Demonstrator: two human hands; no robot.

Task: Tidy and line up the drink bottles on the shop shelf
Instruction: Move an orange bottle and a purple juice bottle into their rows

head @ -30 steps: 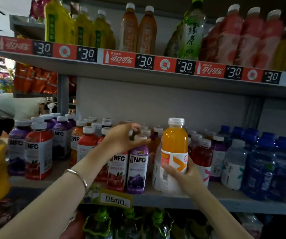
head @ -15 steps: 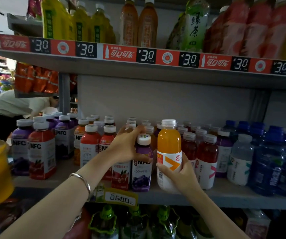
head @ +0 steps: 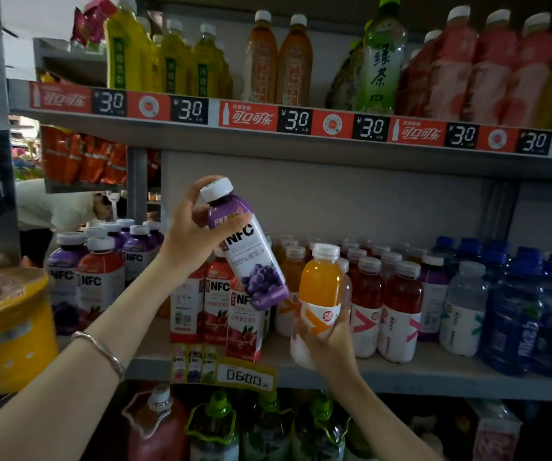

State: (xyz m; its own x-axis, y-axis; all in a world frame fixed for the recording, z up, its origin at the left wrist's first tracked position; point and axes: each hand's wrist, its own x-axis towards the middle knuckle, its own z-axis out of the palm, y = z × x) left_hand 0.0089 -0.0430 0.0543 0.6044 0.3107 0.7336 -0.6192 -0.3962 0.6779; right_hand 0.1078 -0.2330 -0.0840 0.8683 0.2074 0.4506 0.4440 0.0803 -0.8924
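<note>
We hold two bottles at the middle shelf (head: 401, 371). Our left hand (head: 189, 237) is wrapped around the shoulder and upper label of the purple plastic grape-juice bottle with the white cap (head: 246, 247), fingers pressed against its body just below the cap. This bottle is lifted clear of the shelf and tilted: its long axis runs from the cap at upper left down to the base at lower right, and the base hangs above the near red pomegranate-juice bottles with white labels (head: 231, 311). Our right hand (head: 326, 341) clasps the lower white label of the orange plastic drink bottle with the translucent cap (head: 321, 287), which stands close to upright at the near edge of the shelf, just right of the purple bottle's base. The matching purple bottles (head: 138, 244) stand further left on the same shelf, so we judge the left hand the nearer one for returning the grape bottle there, after bringing it upright. The orange bottle belongs, we judge, with the white-labelled bottles directly behind it.
</note>
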